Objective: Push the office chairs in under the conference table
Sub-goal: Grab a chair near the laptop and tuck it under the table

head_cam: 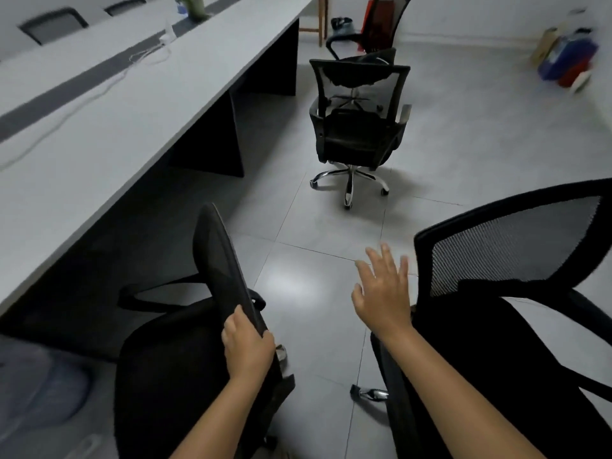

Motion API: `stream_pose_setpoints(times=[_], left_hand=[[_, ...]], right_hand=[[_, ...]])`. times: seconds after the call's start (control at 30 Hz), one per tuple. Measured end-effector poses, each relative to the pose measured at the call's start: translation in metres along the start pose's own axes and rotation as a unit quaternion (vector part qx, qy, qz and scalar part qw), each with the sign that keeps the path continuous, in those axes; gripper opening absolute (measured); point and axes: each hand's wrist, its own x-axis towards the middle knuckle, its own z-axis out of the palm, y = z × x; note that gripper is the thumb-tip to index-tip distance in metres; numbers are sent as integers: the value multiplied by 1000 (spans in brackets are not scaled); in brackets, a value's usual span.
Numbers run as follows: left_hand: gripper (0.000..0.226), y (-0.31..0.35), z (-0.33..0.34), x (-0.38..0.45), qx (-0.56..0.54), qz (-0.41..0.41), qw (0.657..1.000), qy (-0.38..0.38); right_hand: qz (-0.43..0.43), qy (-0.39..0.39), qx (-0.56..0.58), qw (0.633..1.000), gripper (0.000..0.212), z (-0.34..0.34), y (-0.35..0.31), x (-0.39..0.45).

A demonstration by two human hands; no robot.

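A long grey conference table (99, 127) runs along the left side. Close to me a black office chair (172, 359) stands at the table's edge, and my left hand (248, 346) grips the top edge of its backrest. My right hand (384, 293) hovers over the floor with fingers spread, holding nothing, just left of a second black mesh chair (516, 293) at the right. Out on the floor stands a third black chair (357, 127), apart from the table. Behind it, near the far wall, is a further black chair (381, 28).
A white cable (99, 84) and a potted plant (193, 6) lie on the table. Dark table legs (218, 140) divide the space under it. Bags (566, 58) sit against the far right wall. A wooden stool (318, 18) stands by the table's far end.
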Motion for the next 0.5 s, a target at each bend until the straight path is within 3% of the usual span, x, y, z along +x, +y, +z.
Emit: stream_pose_setpoints(times=[0.23,0.4,0.5], left_hand=[[68,-33,-8,-15,28,46,998,-9],[73,-106,-31,-50,-12,106,991,-80],[78,-147,-56,-70,-5,112,987,-113]], right_hand=[[-207,-102,111,967,52,32,-58,2],[-380,-138,141,904,70,46,-98,26],[-474,-122,164,857,54,47,-127,25]])
